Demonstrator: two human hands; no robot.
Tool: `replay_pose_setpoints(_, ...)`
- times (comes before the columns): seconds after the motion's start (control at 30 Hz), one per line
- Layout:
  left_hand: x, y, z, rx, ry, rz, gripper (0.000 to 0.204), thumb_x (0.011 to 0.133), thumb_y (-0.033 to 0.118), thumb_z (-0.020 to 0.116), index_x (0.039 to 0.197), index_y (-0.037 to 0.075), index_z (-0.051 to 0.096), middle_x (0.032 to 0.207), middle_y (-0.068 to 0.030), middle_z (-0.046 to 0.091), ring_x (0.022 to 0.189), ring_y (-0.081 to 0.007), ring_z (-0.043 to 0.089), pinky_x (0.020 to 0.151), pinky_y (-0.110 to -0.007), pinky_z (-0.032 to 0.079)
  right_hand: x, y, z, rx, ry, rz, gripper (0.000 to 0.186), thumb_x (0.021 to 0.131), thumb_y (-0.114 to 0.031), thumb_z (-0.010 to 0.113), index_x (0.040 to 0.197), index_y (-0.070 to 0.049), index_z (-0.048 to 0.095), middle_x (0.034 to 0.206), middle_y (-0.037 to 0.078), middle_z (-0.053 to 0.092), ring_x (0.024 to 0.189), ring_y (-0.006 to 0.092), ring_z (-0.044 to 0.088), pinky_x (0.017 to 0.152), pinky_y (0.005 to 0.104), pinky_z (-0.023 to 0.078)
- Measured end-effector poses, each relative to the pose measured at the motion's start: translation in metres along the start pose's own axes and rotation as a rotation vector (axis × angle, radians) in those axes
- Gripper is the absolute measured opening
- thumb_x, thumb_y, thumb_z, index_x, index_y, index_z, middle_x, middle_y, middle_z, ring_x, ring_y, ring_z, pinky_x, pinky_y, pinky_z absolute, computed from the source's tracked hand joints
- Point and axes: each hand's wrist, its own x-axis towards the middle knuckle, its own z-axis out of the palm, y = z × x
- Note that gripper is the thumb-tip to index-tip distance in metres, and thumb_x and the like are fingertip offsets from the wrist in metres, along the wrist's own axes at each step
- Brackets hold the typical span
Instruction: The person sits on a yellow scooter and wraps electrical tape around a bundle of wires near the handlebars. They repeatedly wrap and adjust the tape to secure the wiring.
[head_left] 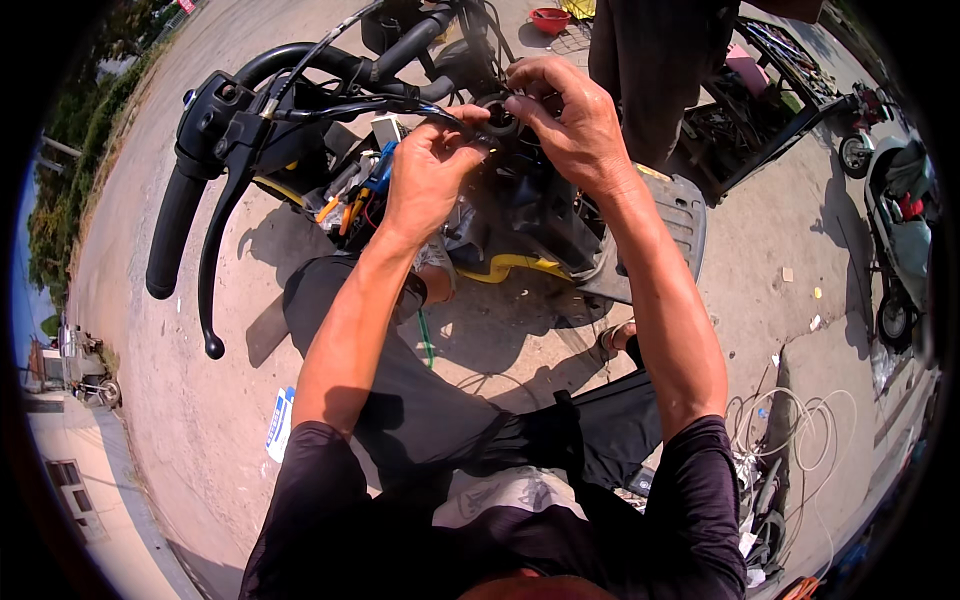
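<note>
Both hands meet at the steering column of a partly stripped scooter with yellow trim [510, 268]. Between them is a round black ring [497, 116]. My right hand [580, 125] is closed on its right side, thumb at the near edge and fingers over the far edge. On the other side, my left hand [432, 170] pinches thumb and fingers together close to the ring; what they hold is too small to make out. A black handlebar [300, 62] runs left above my left hand, ending in a rubber grip [177, 225] and a long black lever [228, 245].
Loose coloured wires [350, 212] show beside the scooter's body. Another person's dark-trousered leg [655, 75] stands beyond my right hand. A rack of parts [740, 130] is behind it. Another scooter [895, 225] stands far right, and a coiled pale hose [795, 425] lies below.
</note>
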Motion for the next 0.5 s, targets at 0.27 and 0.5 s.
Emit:
replay_pose_setpoints(0.27,0.004,-0.002,0.009,-0.011,0.142,0.06,0.022,0.097,-0.008,0.071,0.119,-0.002,0.069,0.1,-0.0013,0.071,0.092,-0.0068,0.066,0.084,-0.024,0.054,-0.04,-0.022,0.01,-0.133,-0.048,0.078,0.039,0.08,-0.003,0.087,0.116,-0.005,0.073,0.127,0.014,0.062,0.111,0.0369,0.071,0.091,0.0457,0.061)
replay_pose_setpoints(0.5,0.003,0.005,0.014,-0.046,0.186,0.048,0.031,0.095,-0.006,0.069,0.124,-0.003,0.059,0.102,-0.004,0.071,0.087,-0.0085,0.065,0.08,-0.024,0.053,-0.049,-0.011,0.033,-0.194,0.119,0.005,0.025,0.089,0.002,0.08,0.111,-0.001,0.068,0.117,0.015,0.067,0.1,0.0369,0.073,0.086,0.0448,0.059)
